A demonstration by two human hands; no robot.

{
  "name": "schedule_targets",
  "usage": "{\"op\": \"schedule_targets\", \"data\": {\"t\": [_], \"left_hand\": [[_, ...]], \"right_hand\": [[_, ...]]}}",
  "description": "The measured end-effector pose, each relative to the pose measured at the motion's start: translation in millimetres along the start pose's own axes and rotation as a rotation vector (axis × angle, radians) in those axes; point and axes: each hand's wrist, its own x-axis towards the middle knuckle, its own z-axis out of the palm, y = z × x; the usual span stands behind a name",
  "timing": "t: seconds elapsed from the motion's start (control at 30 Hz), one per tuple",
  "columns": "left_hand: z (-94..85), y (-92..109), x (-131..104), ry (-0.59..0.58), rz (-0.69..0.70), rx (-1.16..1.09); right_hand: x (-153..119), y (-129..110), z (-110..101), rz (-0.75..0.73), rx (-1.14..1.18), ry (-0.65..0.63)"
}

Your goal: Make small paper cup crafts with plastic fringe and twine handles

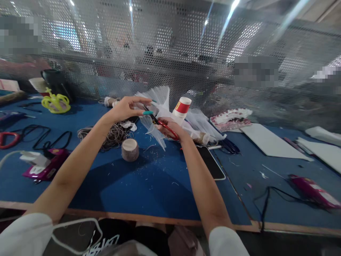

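Fingers (162,130) of the right hand (172,128) are wrapped about the red handle of the scissors (170,132), whose dark blades point up and away to the left, over the middle of the desk (149,193). Across from it, the left hand (126,107) has its thumb and forefinger, teal at the tips, parted around the blade end; whether they pinch any of the sheer white mesh (163,97) there, I cannot tell. Good cutting here would want the mesh drawn taut beside the blades, with the left thumb kept out of their line, and the scissors turned from the wrist so that the edge stays clean. The mesh spreads behind and below both hands, so its loose folds are best kept clear of the cut. Just beyond stands a red-and-white paper cup (183,106), easy to knock with a wide sweep; nearer the body sit a grey-brown roll (130,151) and, left of it, tangled brown cord (113,138).
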Motion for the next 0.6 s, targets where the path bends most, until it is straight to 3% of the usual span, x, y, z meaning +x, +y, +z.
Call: {"op": "schedule_targets", "data": {"t": [0.17, 0.4, 0.6], "left_hand": [[-0.7, 1, 1, 0.071, -0.040, 0.024], [-2.3, 4, -3, -0.039, -0.064, 0.009], [-0.3, 12, -4, -0.081, -0.062, 0.041]], "right_hand": [[0, 2, 1, 0.020, 0.021, -0.016], [-11, -16, 0, -0.039, -0.031, -0.077], [-10, -11, -1, -0.096, -0.094, -0.098]]}}
